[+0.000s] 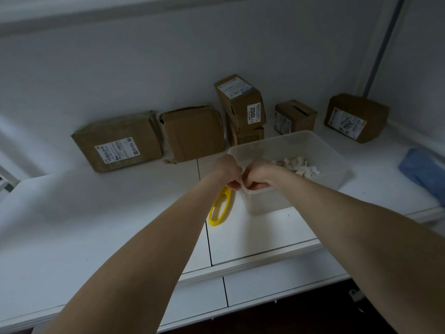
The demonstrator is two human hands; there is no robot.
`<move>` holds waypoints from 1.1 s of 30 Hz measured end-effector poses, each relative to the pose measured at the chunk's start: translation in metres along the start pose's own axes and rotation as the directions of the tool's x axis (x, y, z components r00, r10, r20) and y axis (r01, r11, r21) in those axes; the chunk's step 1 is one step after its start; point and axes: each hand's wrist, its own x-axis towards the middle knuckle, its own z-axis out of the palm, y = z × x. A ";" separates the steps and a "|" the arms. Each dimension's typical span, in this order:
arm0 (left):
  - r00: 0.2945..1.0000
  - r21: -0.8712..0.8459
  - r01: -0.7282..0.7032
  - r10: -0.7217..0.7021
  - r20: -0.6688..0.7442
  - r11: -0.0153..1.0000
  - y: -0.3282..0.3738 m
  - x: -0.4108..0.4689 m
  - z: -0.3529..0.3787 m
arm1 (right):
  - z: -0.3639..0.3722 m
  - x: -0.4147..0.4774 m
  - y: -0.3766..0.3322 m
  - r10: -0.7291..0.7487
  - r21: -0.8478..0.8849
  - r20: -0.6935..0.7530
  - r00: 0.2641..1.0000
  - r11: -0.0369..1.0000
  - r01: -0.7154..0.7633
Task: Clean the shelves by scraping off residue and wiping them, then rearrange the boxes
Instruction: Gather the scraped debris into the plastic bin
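Nearest me, the white shelf [265, 239] ends in a straight front lip across the lower frame, with a dark seam [210, 249] splitting its panels. Left of the seam there is broad bare surface, the widest free room in the frame. Both forearms reach in to centre frame. My left hand [227, 172] is curled tight round the top of the yellow scraper [220, 208], whose looped handle lies on the shelf pointing back towards me. My right hand [260, 175] is also curled tight, knuckles touching the left, right at the near corner rim of the clear tub [269, 201]; I cannot tell what its fingers pinch. White scraps [298, 165] lie inside the tub. A blue cloth [423, 169] sits at the right edge. Along the back wall stand the cardboard boxes [192, 133], one stacked tilted on another, leaving a narrow strip between them and the tub.
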 end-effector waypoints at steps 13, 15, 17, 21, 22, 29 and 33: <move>1.000 0.075 -0.020 0.022 -0.016 0.997 -0.003 -0.001 -0.006 | 0.007 -0.018 -0.016 0.087 0.090 0.035 0.996 0.992 -0.090; 0.998 0.101 -0.018 0.024 -0.058 0.995 -0.009 0.000 -0.012 | 0.015 -0.015 -0.020 0.056 0.104 0.076 0.996 0.993 -0.064; 0.996 0.081 -0.008 0.015 -0.089 0.997 -0.017 0.001 -0.021 | 0.025 -0.010 -0.027 0.033 0.132 0.066 0.997 0.990 -0.041; 0.985 0.079 0.003 0.011 -0.174 0.997 -0.039 -0.002 -0.043 | 0.036 -0.004 -0.040 -0.042 0.040 -0.209 0.977 0.998 0.052; 0.982 0.097 0.015 0.004 -0.190 0.995 -0.046 -0.003 -0.049 | 0.036 -0.002 -0.040 -0.062 0.005 -0.251 0.966 0.998 0.066; 0.943 0.369 0.171 -0.043 -0.331 0.914 -0.104 -0.008 -0.087 | 0.046 0.002 -0.045 -0.157 -0.287 -0.416 0.896 0.957 0.035; 0.904 0.436 0.268 -0.067 -0.423 0.859 -0.124 -0.005 -0.101 | 0.048 0.002 -0.047 -0.230 -0.394 -0.536 0.812 0.919 0.000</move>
